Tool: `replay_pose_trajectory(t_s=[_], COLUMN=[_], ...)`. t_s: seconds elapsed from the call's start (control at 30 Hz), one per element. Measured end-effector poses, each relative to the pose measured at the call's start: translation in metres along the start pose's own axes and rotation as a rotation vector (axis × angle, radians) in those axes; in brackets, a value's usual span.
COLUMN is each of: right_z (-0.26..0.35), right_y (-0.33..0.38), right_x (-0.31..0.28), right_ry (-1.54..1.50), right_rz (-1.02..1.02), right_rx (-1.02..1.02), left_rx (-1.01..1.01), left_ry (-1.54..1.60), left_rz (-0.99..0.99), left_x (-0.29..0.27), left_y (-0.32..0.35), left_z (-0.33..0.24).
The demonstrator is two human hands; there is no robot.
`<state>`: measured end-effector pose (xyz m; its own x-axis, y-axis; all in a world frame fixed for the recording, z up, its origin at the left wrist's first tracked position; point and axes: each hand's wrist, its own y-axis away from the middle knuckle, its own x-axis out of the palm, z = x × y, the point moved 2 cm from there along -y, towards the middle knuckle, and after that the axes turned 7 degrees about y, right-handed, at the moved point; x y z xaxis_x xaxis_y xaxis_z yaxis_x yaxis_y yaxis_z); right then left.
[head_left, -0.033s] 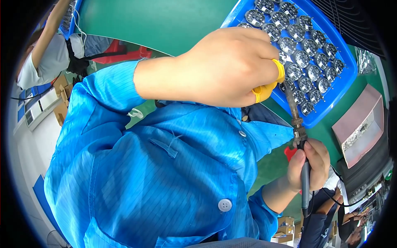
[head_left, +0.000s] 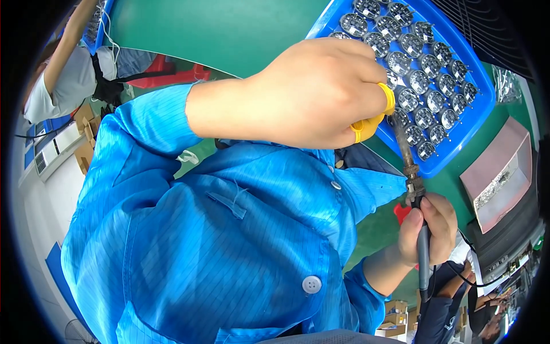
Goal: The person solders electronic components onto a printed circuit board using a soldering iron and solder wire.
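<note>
My left hand (head_left: 326, 94) reaches across from the left with its fingers curled closed and yellow finger cots (head_left: 389, 98) on some of them. Whatever those fingers hold is hidden behind the back of the hand. A soldering iron (head_left: 423, 252) is gripped by its grey handle in my right hand (head_left: 438, 226), its worn metal barrel slanting up to the left fingertips. Its tip is hidden there. Just beyond both hands lies a blue tray (head_left: 486, 97) filled with rows of small round clear circuit-board parts (head_left: 418, 82), some with short wires standing out.
The green tabletop (head_left: 212, 28) bears the tray. Right of it are a clear plastic bag (head_left: 505, 85), an open pinkish box (head_left: 497, 172) with shiny material inside and a dark grille (head_left: 487, 31). People sit at the left and lower right. A black cord (head_left: 475, 283) trails near the iron.
</note>
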<state>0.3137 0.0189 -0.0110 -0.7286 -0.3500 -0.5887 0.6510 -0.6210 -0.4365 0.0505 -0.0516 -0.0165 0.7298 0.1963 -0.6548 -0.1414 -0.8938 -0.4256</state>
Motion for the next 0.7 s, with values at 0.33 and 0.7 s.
replay_pose_trajectory(t_s=[0.33, 0.7], right_z=[0.000, 0.001], right_y=[-0.004, -0.009], right_x=[-0.002, -0.006], right_ry=[-0.011, 0.006], right_rz=[0.035, 0.024], right_rx=[-0.039, -0.059], left_rx=[-0.070, -0.062], left_ry=[-0.100, -0.027], left_rz=[0.085, 0.006], left_x=[0.001, -0.017], left_y=[0.003, 0.007], left_z=[-0.005, -0.009])
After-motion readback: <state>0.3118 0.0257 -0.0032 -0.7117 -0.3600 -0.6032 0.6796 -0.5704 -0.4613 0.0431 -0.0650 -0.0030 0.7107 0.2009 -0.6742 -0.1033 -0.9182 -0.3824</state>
